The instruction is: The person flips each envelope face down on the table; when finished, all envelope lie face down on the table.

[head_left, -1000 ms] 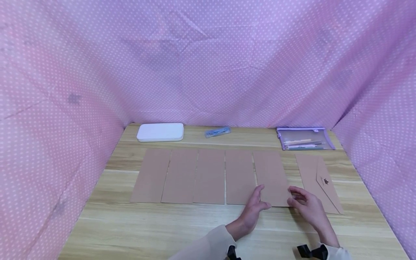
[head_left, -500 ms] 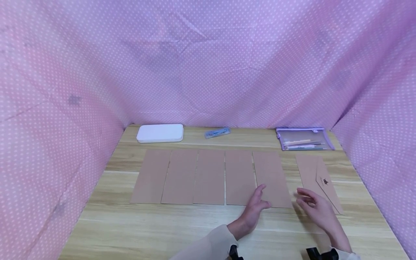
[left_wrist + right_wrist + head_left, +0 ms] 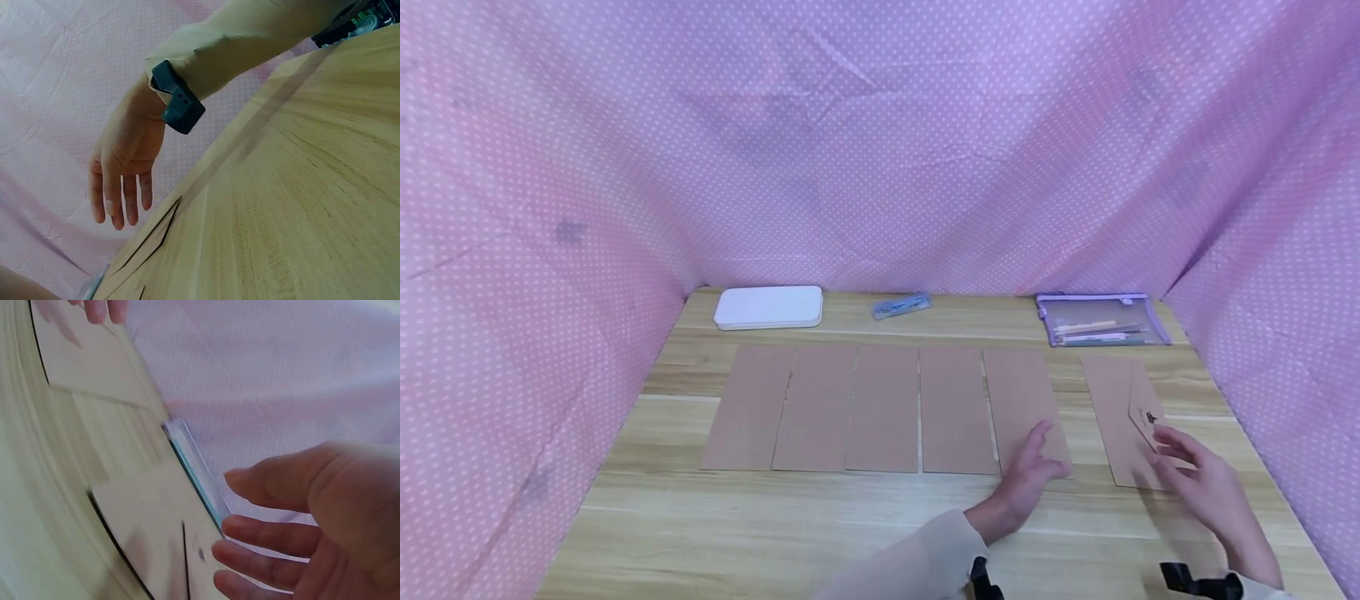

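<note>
A brown kraft envelope (image 3: 1112,408) lies flap side up at the right, a small dark print on its pointed flap. My right hand (image 3: 1213,492) is over its lower right corner, fingers loosely bent. In the right wrist view, thumb and fingers are apart with nothing between them, above the envelope (image 3: 150,525). Several plain brown envelope-sized sheets (image 3: 887,408) lie side by side in a row. Over the near end of the rightmost sheet (image 3: 1018,383) is my left hand (image 3: 1018,487); the left wrist view shows its fingers (image 3: 130,200) hanging loosely, holding nothing.
Along the back of the wooden table (image 3: 737,533) lie a white flat case (image 3: 769,307), a small blue item in clear packaging (image 3: 901,306) and a purple-edged mesh pouch (image 3: 1103,321) with pens. Pink dotted cloth (image 3: 880,167) surrounds the table's back and sides.
My right hand has left the rightmost sheet's corner and moved right to the flapped envelope. My left hand has shifted right over the rightmost sheet. The row of sheets has stayed put.
</note>
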Demonstrator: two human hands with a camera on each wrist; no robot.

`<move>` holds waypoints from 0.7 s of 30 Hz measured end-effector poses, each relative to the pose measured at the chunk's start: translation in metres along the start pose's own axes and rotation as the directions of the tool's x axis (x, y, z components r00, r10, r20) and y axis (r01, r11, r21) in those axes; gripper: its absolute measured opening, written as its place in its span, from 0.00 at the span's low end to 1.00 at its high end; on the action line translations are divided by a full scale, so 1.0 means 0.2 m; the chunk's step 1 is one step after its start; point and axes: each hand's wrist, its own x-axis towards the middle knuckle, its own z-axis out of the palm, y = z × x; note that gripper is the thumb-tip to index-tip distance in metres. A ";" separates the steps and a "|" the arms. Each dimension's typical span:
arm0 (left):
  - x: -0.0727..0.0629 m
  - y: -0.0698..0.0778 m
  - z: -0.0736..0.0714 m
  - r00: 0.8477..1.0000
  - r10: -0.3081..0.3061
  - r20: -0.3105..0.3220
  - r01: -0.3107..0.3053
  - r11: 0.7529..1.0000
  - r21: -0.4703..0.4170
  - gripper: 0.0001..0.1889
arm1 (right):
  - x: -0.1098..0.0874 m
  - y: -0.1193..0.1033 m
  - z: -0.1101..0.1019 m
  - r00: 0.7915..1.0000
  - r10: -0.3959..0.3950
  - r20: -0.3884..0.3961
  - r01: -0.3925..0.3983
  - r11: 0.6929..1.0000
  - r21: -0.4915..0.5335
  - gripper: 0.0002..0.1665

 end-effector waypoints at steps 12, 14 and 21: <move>0.06 -0.04 0.13 0.996 -0.026 0.080 0.009 0.979 0.202 0.38 | 0.03 0.12 -0.10 0.971 0.150 0.186 -0.119 0.979 -0.166 0.43; 0.07 -0.05 0.14 0.996 -0.026 0.086 0.004 0.971 0.241 0.37 | 0.03 0.15 -0.09 0.964 0.139 0.229 -0.116 0.987 -0.111 0.45; 0.07 -0.07 0.18 0.993 -0.051 0.106 0.014 0.948 0.318 0.37 | 0.01 0.22 -0.04 0.964 0.055 0.259 -0.053 0.999 -0.015 0.47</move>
